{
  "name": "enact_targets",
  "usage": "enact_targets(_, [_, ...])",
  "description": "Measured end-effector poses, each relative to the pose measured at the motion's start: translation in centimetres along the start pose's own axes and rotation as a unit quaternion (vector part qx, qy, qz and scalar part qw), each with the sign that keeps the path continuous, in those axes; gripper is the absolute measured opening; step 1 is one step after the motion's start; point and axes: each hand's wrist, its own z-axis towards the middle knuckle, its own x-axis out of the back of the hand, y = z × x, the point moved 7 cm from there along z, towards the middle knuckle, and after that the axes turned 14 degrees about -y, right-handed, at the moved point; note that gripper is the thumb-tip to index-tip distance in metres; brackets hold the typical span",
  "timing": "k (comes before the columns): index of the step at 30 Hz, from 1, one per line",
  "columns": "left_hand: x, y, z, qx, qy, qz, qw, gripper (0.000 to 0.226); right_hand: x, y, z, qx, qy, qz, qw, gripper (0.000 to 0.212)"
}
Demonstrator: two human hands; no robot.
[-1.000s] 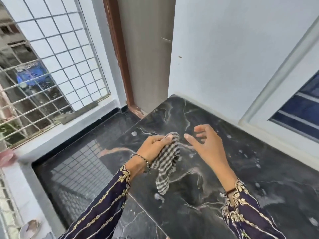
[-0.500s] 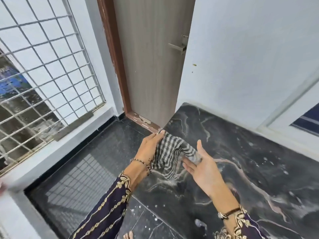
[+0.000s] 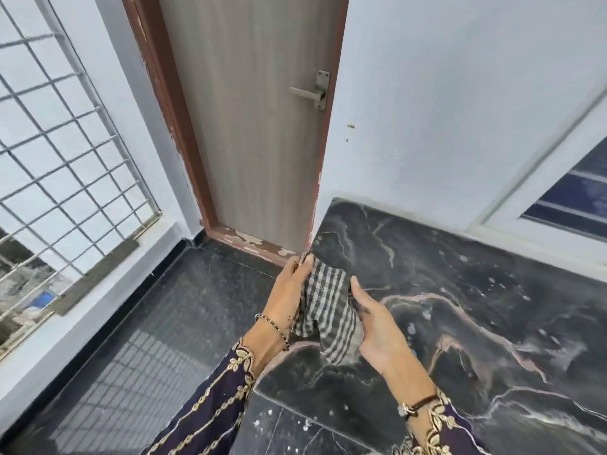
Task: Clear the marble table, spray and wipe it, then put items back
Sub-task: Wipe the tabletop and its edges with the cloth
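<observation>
Grey checked cloth (image 3: 323, 310) is held above the left edge of the marble desk (image 3: 476, 274). My left hand (image 3: 289, 287) pinches its top corner; my right hand (image 3: 381, 333), palm up, clasps its lower folds.

This looks like a home, on a small landing or balcony outside a room: a wood-grain door (image 3: 253, 133) with a metal lever handle (image 3: 308, 92) and a chipped brown frame (image 3: 170, 126) stands shut in a pale painted wall (image 3: 443, 93). Left of the door, a white metal grille (image 3: 65, 178) looks out on the open air above a polished dark stone floor (image 3: 184, 316). Right of the door, a black veined marble desk (image 3: 476, 290) sits against the wall beneath a white-framed window (image 3: 525, 205).
</observation>
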Motion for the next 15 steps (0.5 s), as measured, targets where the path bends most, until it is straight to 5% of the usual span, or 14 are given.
enact_targets(6, [1.0, 0.8, 1.0, -0.004, 0.022, 0.098, 0.995, 0.024, 2.5, -5.6, -1.4, 0.081, 0.176, -0.209, 0.959, 0.060])
enact_targets(13, [1.9, 3.4, 2.5, -0.026, 0.050, 0.167, 0.984, 0.044, 0.7, -9.8, -2.0, 0.161, 0.173, -0.348, 0.907, 0.032])
enact_targets(15, [3.1, 2.2, 2.2, -0.011, 0.077, 0.216, 0.973, 0.038, 1.6, -8.4, -2.4, 0.126, 0.155, -0.385, 0.901, 0.026])
